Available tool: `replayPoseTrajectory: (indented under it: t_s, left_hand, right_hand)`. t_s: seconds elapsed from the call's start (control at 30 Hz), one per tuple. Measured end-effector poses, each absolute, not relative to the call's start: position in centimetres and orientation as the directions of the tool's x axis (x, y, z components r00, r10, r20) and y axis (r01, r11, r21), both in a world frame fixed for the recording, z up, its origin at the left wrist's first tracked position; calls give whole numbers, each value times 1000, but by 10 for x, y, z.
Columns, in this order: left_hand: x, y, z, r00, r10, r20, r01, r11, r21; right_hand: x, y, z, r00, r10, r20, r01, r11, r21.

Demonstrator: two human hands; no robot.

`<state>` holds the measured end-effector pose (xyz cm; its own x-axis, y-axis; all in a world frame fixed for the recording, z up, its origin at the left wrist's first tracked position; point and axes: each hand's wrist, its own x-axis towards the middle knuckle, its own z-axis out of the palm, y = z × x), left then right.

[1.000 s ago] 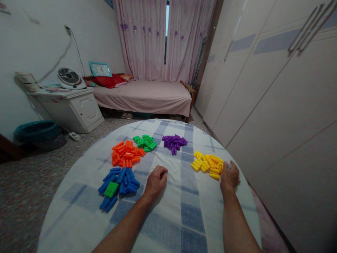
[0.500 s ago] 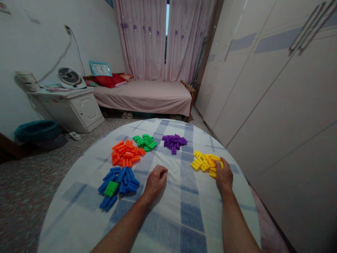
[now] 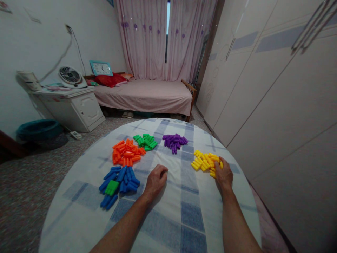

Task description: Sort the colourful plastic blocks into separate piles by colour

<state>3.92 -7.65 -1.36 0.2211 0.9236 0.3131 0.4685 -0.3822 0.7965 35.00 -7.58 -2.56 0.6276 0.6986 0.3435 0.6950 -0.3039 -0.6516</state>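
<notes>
Since a second earlier, the right hand [image 3: 224, 175] had slid from the far right edge of the yellow pieces [image 3: 206, 162] in toward the pile, and it lay with its fingers curled over the pile's near right corner, touching several pieces; whether it had closed on any of them could not be told. From that hand the yellow pile spread toward ten o'clock. The left hand [image 3: 156, 179] had kept its place, resting on the tablecloth [image 3: 168, 218] as a loose fist with nothing visibly in it, well apart from the yellow pile, which lay at about two o'clock from it. Blue pieces [image 3: 119, 181] sat just beside the left hand at nine o'clock, with one green block [image 3: 112, 187] lying on top of them. Orange pieces [image 3: 126, 153] lay at eleven o'clock from the left hand, green pieces [image 3: 145, 141] beyond them near twelve, and purple pieces [image 3: 174, 141] at about one o'clock, each pile apart from the others.
</notes>
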Motion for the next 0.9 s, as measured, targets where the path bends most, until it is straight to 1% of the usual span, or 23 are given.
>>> replayPoseTrajectory:
  t_s: [0.2,0.4,0.67,0.9]
  left_hand:
    - [40,-76,-15,219,925,310,466,-379,800]
    - [39,-76,-16,226,928,297,469,-371,802]
    - [39,-78,-13,237,930,280,474,-362,802]
    - [39,-77,-13,237,928,287,480,-368,796]
  right_hand:
    - [343,-74,-23,580,747,325,681,-225,-697]
    - [333,-71,-22,515,786,342,679,-131,-722]
    - [316,-65,-24,352,861,368,701,18,-713]
    - [298,-65,-21,231,905,358,706,97,-701]
